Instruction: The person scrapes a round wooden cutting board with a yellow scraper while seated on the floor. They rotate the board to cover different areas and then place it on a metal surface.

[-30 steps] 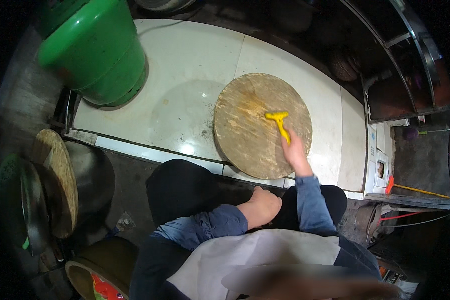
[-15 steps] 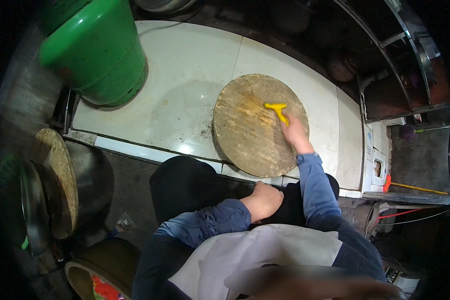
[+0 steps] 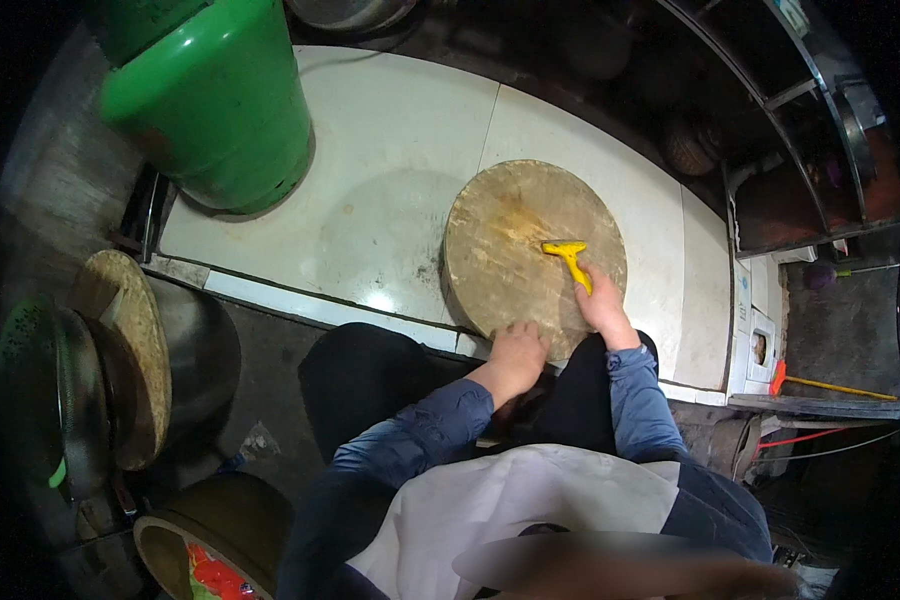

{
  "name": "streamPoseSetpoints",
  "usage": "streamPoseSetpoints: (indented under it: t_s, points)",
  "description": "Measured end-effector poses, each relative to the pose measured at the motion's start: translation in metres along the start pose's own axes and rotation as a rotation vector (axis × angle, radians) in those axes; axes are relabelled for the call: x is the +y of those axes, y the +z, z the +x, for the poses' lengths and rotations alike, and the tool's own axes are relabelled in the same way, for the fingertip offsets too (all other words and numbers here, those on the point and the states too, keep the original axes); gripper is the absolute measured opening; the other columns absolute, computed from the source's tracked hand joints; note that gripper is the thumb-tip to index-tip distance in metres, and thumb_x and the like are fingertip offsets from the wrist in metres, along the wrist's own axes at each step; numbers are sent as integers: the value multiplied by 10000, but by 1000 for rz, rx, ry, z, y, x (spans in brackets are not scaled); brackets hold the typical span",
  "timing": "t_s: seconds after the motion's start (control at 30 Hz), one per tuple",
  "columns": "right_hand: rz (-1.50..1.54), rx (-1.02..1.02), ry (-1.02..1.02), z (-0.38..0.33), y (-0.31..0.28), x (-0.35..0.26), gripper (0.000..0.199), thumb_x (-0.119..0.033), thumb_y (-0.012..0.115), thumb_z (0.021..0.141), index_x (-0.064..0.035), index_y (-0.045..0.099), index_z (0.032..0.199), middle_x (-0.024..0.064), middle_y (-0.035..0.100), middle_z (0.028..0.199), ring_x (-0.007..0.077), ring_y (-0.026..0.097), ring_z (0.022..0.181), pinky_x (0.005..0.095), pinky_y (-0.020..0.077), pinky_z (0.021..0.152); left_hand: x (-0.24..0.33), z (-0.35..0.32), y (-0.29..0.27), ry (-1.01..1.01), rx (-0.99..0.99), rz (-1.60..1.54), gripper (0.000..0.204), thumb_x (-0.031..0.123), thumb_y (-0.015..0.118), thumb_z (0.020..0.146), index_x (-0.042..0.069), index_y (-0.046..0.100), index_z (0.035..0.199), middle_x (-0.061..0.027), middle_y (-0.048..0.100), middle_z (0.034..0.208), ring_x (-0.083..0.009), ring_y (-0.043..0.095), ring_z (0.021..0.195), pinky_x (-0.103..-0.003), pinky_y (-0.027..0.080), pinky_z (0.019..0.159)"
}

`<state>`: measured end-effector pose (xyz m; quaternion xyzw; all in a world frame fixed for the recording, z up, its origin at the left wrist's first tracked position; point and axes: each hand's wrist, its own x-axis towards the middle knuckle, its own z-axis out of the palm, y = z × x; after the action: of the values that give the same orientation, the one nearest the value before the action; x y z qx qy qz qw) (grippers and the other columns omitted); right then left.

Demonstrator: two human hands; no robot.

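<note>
A thick round wooden chopping block (image 3: pixel 510 215), worn and stained, stands on the pale tiled counter before me. My right hand (image 3: pixel 602 303) is closed round the handle of a yellow T-shaped scraper (image 3: pixel 568 255). The scraper's wide head lies over the right half of the block, pointing to the far left. My left hand (image 3: pixel 518 355) rests on the near edge of the block, fingertips laid on its top face. The thumb's side of that hand is partly hidden.
A big green plastic bin (image 3: pixel 215 110) stands at the counter's far left. Lower left are a large metal pot (image 3: pixel 205 350), a round wooden board (image 3: pixel 135 350) and a tub (image 3: pixel 185 510) with red things inside. Dark metal shelving (image 3: pixel 790 130) rises at the right.
My left hand has come up from my lap onto the block's near edge. The right hand has drawn the scraper toward me. The whole view has shifted slightly.
</note>
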<state>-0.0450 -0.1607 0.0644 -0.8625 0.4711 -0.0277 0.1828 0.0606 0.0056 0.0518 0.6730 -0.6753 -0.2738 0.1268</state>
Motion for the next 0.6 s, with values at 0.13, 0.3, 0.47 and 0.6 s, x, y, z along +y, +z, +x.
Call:
streamPoseSetpoints:
  t_s: [0.13,0.3,0.47,0.6]
  points:
    - [126,29,13,13,7,-2,383,-134,549,787,-55,511,1159,220,549,1101,361,514,1046,387,413,894,-10,12,12,-110,-72,183,586,261,633,735,137,407,1261,-190,281,1335,-331,307,1222,-504,381,853]
    - [137,64,38,90,5,-6,376,-133,535,791,-42,515,1155,226,553,1085,367,518,1028,384,420,880,0,14,14,-117,-176,320,746,368,662,714,172,311,1342,-195,123,1427,-370,187,1291,-556,327,912]
    - [75,99,-60,66,8,6,386,-126,533,772,-45,523,1149,247,589,947,398,547,927,427,446,808,3,21,16,-161,-242,319,810,425,670,692,201,274,1362,-191,89,1434,-378,170,1293,-557,319,920]
    - [118,64,-43,18,15,2,377,-107,531,772,-50,526,1145,242,584,975,387,550,939,423,449,809,-2,20,14,-177,-301,316,851,442,688,676,209,254,1370,-192,72,1434,-367,171,1296,-555,319,920]
